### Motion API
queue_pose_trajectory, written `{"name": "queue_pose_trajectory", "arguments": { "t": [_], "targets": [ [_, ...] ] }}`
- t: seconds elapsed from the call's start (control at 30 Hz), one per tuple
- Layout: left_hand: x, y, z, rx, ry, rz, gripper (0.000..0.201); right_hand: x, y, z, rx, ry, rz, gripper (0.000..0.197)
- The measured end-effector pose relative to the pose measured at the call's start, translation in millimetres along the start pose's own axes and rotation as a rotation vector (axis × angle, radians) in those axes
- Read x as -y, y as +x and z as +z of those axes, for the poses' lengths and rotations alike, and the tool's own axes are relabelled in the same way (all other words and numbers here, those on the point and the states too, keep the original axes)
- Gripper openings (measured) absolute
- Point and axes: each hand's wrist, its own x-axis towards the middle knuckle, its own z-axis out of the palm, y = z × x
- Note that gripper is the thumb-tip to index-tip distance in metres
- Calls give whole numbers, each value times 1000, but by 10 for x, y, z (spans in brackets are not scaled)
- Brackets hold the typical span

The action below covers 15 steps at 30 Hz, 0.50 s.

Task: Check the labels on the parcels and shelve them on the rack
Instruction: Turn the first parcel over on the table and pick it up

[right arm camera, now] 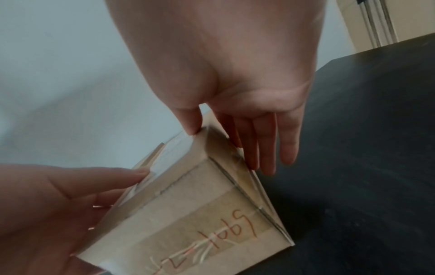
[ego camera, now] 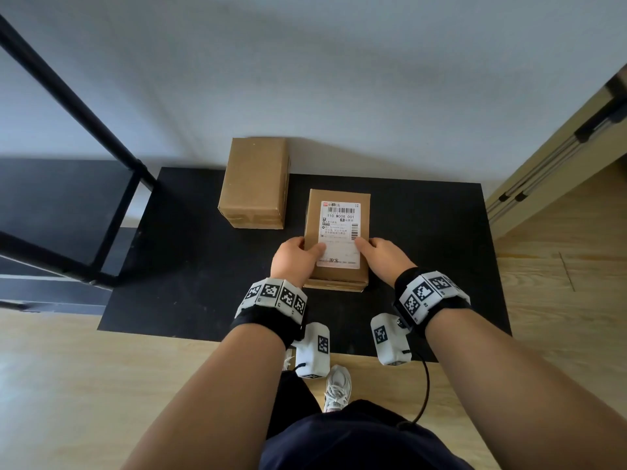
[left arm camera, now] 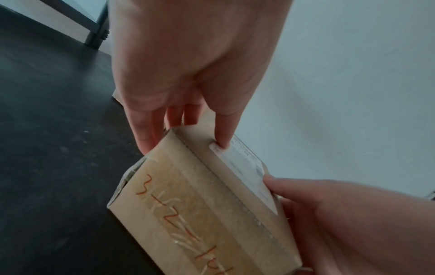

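Note:
A brown cardboard parcel [ego camera: 339, 283] lies label-up on the black mat [ego camera: 424, 249]; its white shipping label [ego camera: 340, 225] faces me. My left hand [ego camera: 297, 256] grips its left side, thumb on the label and fingers [left arm camera: 146, 141] down the side wall. On the opposite side my right hand [ego camera: 380, 254] holds it, thumb on the top edge, fingers [right arm camera: 266, 158] along the right wall. Orange handwritten numbers [left arm camera: 183, 214] mark the near end face, also seen in the right wrist view [right arm camera: 235, 238]. I cannot tell whether the parcel is lifted off the mat.
A second plain brown parcel [ego camera: 252, 184] stands on the mat's far left, against the white wall. The black rack frame [ego camera: 101, 205] rises at the left. A light wooden cabinet [ego camera: 559, 157] stands at the right. My white shoe [ego camera: 337, 385] is on the wood floor.

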Motion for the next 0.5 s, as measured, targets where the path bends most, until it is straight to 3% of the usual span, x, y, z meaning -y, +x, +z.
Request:
{"name": "queue_pose_trajectory", "arguments": {
  "t": [0.17,0.5],
  "targets": [
    [-71,-47,-90,-36,-159,34,52,76,-123,-103,-41,115,-23,54],
    [-697,-327,-535,-13,-464,202,37,506,-591,-651,-200,339,-267,40]
  ]
}}
